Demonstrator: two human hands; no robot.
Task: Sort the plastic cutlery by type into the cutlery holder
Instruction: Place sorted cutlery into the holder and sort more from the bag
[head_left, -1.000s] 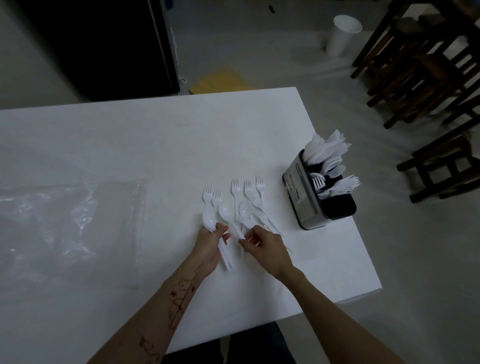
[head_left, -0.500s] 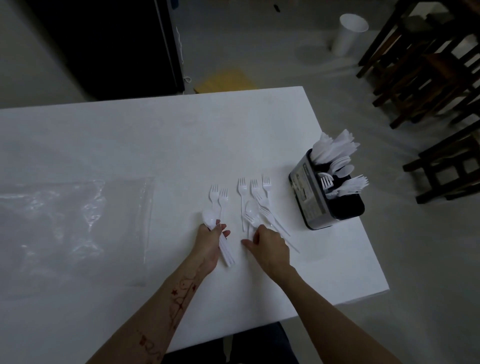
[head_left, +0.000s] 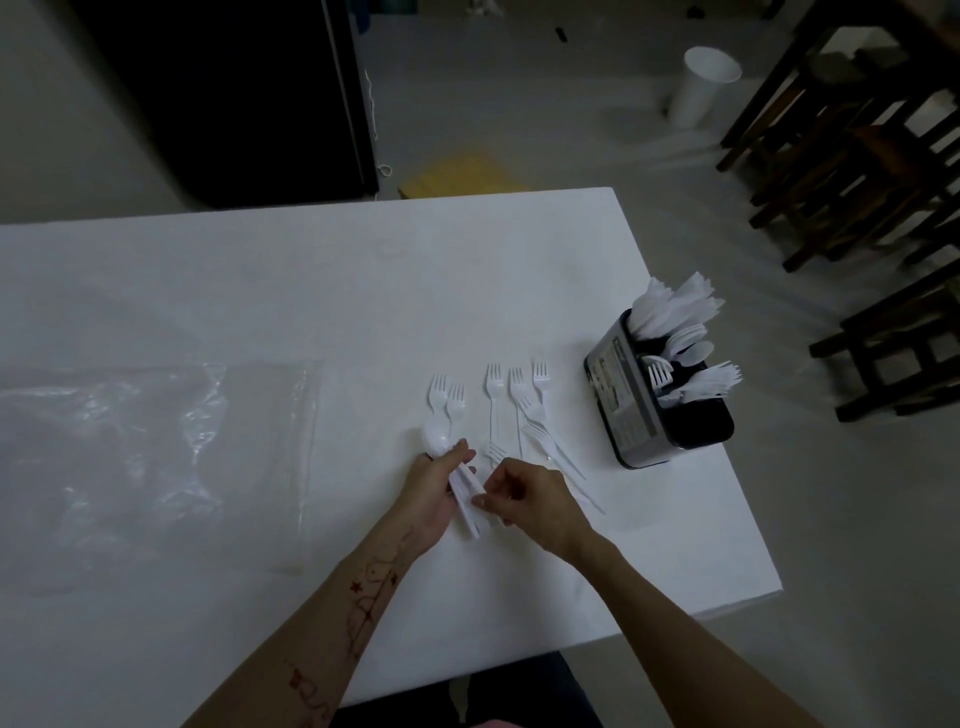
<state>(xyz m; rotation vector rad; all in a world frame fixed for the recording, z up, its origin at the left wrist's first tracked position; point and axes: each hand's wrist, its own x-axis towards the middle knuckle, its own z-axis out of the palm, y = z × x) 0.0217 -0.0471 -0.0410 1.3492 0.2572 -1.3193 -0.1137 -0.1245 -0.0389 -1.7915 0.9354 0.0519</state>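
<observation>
Several white plastic forks (head_left: 493, 395) lie side by side on the white table (head_left: 311, 291), tines pointing away from me. My left hand (head_left: 431, 493) grips a small bundle of white spoons (head_left: 439, 441), bowls sticking out past the fingers. My right hand (head_left: 524, 499) pinches the handle end of a white fork (head_left: 496, 454) next to that bundle. The black and silver cutlery holder (head_left: 639, 415) stands at the table's right edge, with knives, spoons and forks in separate compartments.
A crumpled clear plastic bag (head_left: 145, 457) lies flat on the left of the table. On the floor beyond are a white cup (head_left: 701, 85), a yellow pad (head_left: 462, 174) and dark wooden chairs (head_left: 852, 156) at the right.
The loose spoons among the forks are gone from the table and are now bunched in my left hand. My right hand has drawn back toward the left hand with a fork.
</observation>
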